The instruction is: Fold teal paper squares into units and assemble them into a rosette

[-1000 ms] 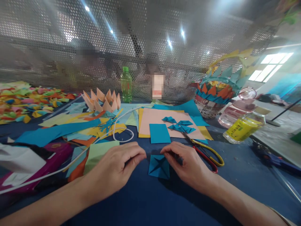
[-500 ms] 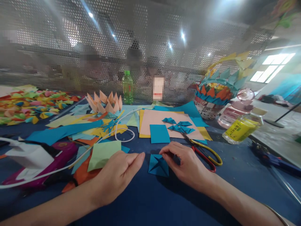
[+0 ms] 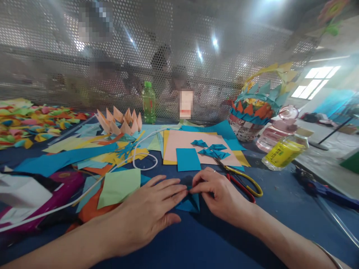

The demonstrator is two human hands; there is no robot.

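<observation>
A creased blue paper square (image 3: 188,205) lies on the dark blue table between my hands. My left hand (image 3: 154,203) is open, its fingers stretched over the left and upper part of the square. At the square's upper right, my right hand (image 3: 218,190) has thumb and forefinger pinched together on the paper. Just above is a flat blue square (image 3: 188,159) on a pink sheet (image 3: 179,140). Several folded blue pieces (image 3: 214,152) rest on that sheet. Scissors (image 3: 244,179) with red and yellow handles lie right of them.
Paper scraps, a white cable and a magenta device (image 3: 67,183) are at left. A green bottle (image 3: 148,102) stands behind. To the right are a decorated basket (image 3: 248,125), a yellow-labelled bottle (image 3: 283,153) and a blue tool (image 3: 328,188).
My left hand has opened from a closed shape and moved right onto the creased square. My right hand stays at its upper right. The view has shifted slightly.
</observation>
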